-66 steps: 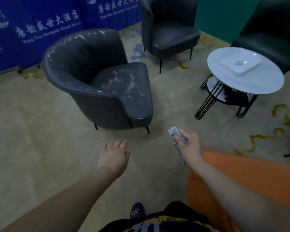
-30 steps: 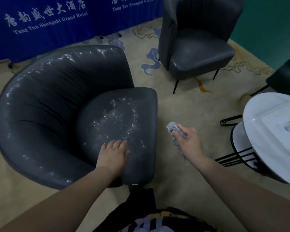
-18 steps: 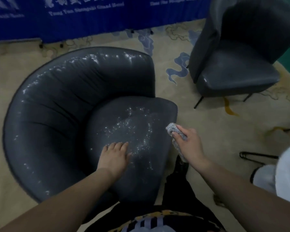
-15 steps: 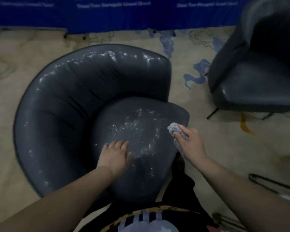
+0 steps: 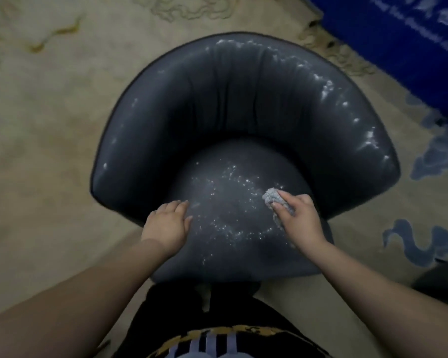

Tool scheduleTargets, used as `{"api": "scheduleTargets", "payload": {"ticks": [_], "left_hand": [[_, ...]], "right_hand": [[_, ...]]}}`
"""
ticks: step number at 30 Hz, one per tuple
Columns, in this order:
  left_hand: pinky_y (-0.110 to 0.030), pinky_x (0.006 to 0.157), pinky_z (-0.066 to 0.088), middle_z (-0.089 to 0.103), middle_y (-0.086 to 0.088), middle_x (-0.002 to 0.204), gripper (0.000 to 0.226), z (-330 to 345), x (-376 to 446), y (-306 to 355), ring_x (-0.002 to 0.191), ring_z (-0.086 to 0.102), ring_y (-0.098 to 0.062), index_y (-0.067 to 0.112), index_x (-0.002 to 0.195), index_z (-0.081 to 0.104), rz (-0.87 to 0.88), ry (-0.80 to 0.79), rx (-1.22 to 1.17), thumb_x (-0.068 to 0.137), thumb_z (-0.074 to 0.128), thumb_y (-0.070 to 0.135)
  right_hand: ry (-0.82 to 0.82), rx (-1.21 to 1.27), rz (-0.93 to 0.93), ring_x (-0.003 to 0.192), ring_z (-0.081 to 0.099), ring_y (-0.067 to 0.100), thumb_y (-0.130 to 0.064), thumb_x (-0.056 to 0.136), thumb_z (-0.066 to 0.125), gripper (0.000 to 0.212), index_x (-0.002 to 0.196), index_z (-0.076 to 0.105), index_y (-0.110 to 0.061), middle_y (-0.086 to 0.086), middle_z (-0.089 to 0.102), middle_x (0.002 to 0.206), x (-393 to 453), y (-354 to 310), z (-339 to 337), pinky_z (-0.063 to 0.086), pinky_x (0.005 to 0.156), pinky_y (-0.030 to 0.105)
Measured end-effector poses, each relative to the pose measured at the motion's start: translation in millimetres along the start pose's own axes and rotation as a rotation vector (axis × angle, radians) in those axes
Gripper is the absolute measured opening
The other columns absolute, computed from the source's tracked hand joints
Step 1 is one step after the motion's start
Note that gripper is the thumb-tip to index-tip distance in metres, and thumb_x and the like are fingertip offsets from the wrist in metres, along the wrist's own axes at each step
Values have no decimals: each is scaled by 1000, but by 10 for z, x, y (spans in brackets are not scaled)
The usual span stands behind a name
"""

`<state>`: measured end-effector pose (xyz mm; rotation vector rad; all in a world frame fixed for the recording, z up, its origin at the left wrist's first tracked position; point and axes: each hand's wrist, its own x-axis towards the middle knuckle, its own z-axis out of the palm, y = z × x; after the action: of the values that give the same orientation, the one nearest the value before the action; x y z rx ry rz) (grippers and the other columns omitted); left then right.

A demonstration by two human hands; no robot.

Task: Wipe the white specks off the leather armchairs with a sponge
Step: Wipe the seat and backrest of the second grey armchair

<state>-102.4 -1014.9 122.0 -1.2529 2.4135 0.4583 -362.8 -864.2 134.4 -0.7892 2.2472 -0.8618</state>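
Right hand (image 5: 299, 218) pinches a crumpled grey sponge (image 5: 276, 201) at the speckled armchair seat (image 5: 233, 218)'s right edge; left hand (image 5: 167, 224) rests spread at its left. Soft and light, the sponge likely suits a bunched, fingertip grip.

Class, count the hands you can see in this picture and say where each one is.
2. The left hand rests on the left side of the armchair seat; the right hand, on the seat's right side, holds the sponge.

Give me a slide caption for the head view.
Right hand brings sponge to speck-covered armchair seat.
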Motion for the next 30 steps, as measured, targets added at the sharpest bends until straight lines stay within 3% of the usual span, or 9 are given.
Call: {"api": "scheduleTargets", "payload": {"ticks": [6,16,21,25,28,30], "left_hand": [[-38,111,30,34,-3,152,54,221,-417,-154,136,34,-23,19,148,30,-161,48,-140,101,28,44],[-39,111,28,25,0,156,54,817,-782,-186,140,27,-23,24,150,26,-388,43,-278,100,33,44],[-40,110,28,24,0,157,55,1308,-755,-26,140,26,-24,26,148,30,-559,40,-339,97,44,41],[-42,110,31,22,-3,157,54,1723,-673,40,141,25,-25,29,147,33,-760,61,-484,96,49,38],[-41,112,28,21,-8,158,58,2033,-622,10,140,26,-28,27,148,33,-855,81,-575,94,54,35],[-37,114,25,20,-9,158,62,2237,-577,-42,139,26,-30,25,148,32,-902,117,-636,93,58,32]], "right_hand": [[-165,-26,-91,87,50,-10,-33,88,66,35,123,61,-37,-13,45,95,-109,-72,340,34,71,-5],[-309,-43,-152,76,51,-15,-29,91,64,31,119,62,-42,-14,43,96,32,-22,708,41,56,1],[-527,-153,-316,80,49,-12,-30,90,64,32,120,61,-43,-12,43,94,411,83,1054,37,67,-3],[-680,-221,-427,83,51,-1,-33,89,65,33,119,60,-47,-13,43,95,622,272,1449,41,74,5],[-741,-246,-503,84,49,-5,-30,90,65,34,120,61,-44,-14,41,94,678,425,1806,37,75,-2],[-766,-259,-570,86,50,0,-27,89,67,35,121,62,-40,-14,41,93,689,504,2062,39,81,3]]}}
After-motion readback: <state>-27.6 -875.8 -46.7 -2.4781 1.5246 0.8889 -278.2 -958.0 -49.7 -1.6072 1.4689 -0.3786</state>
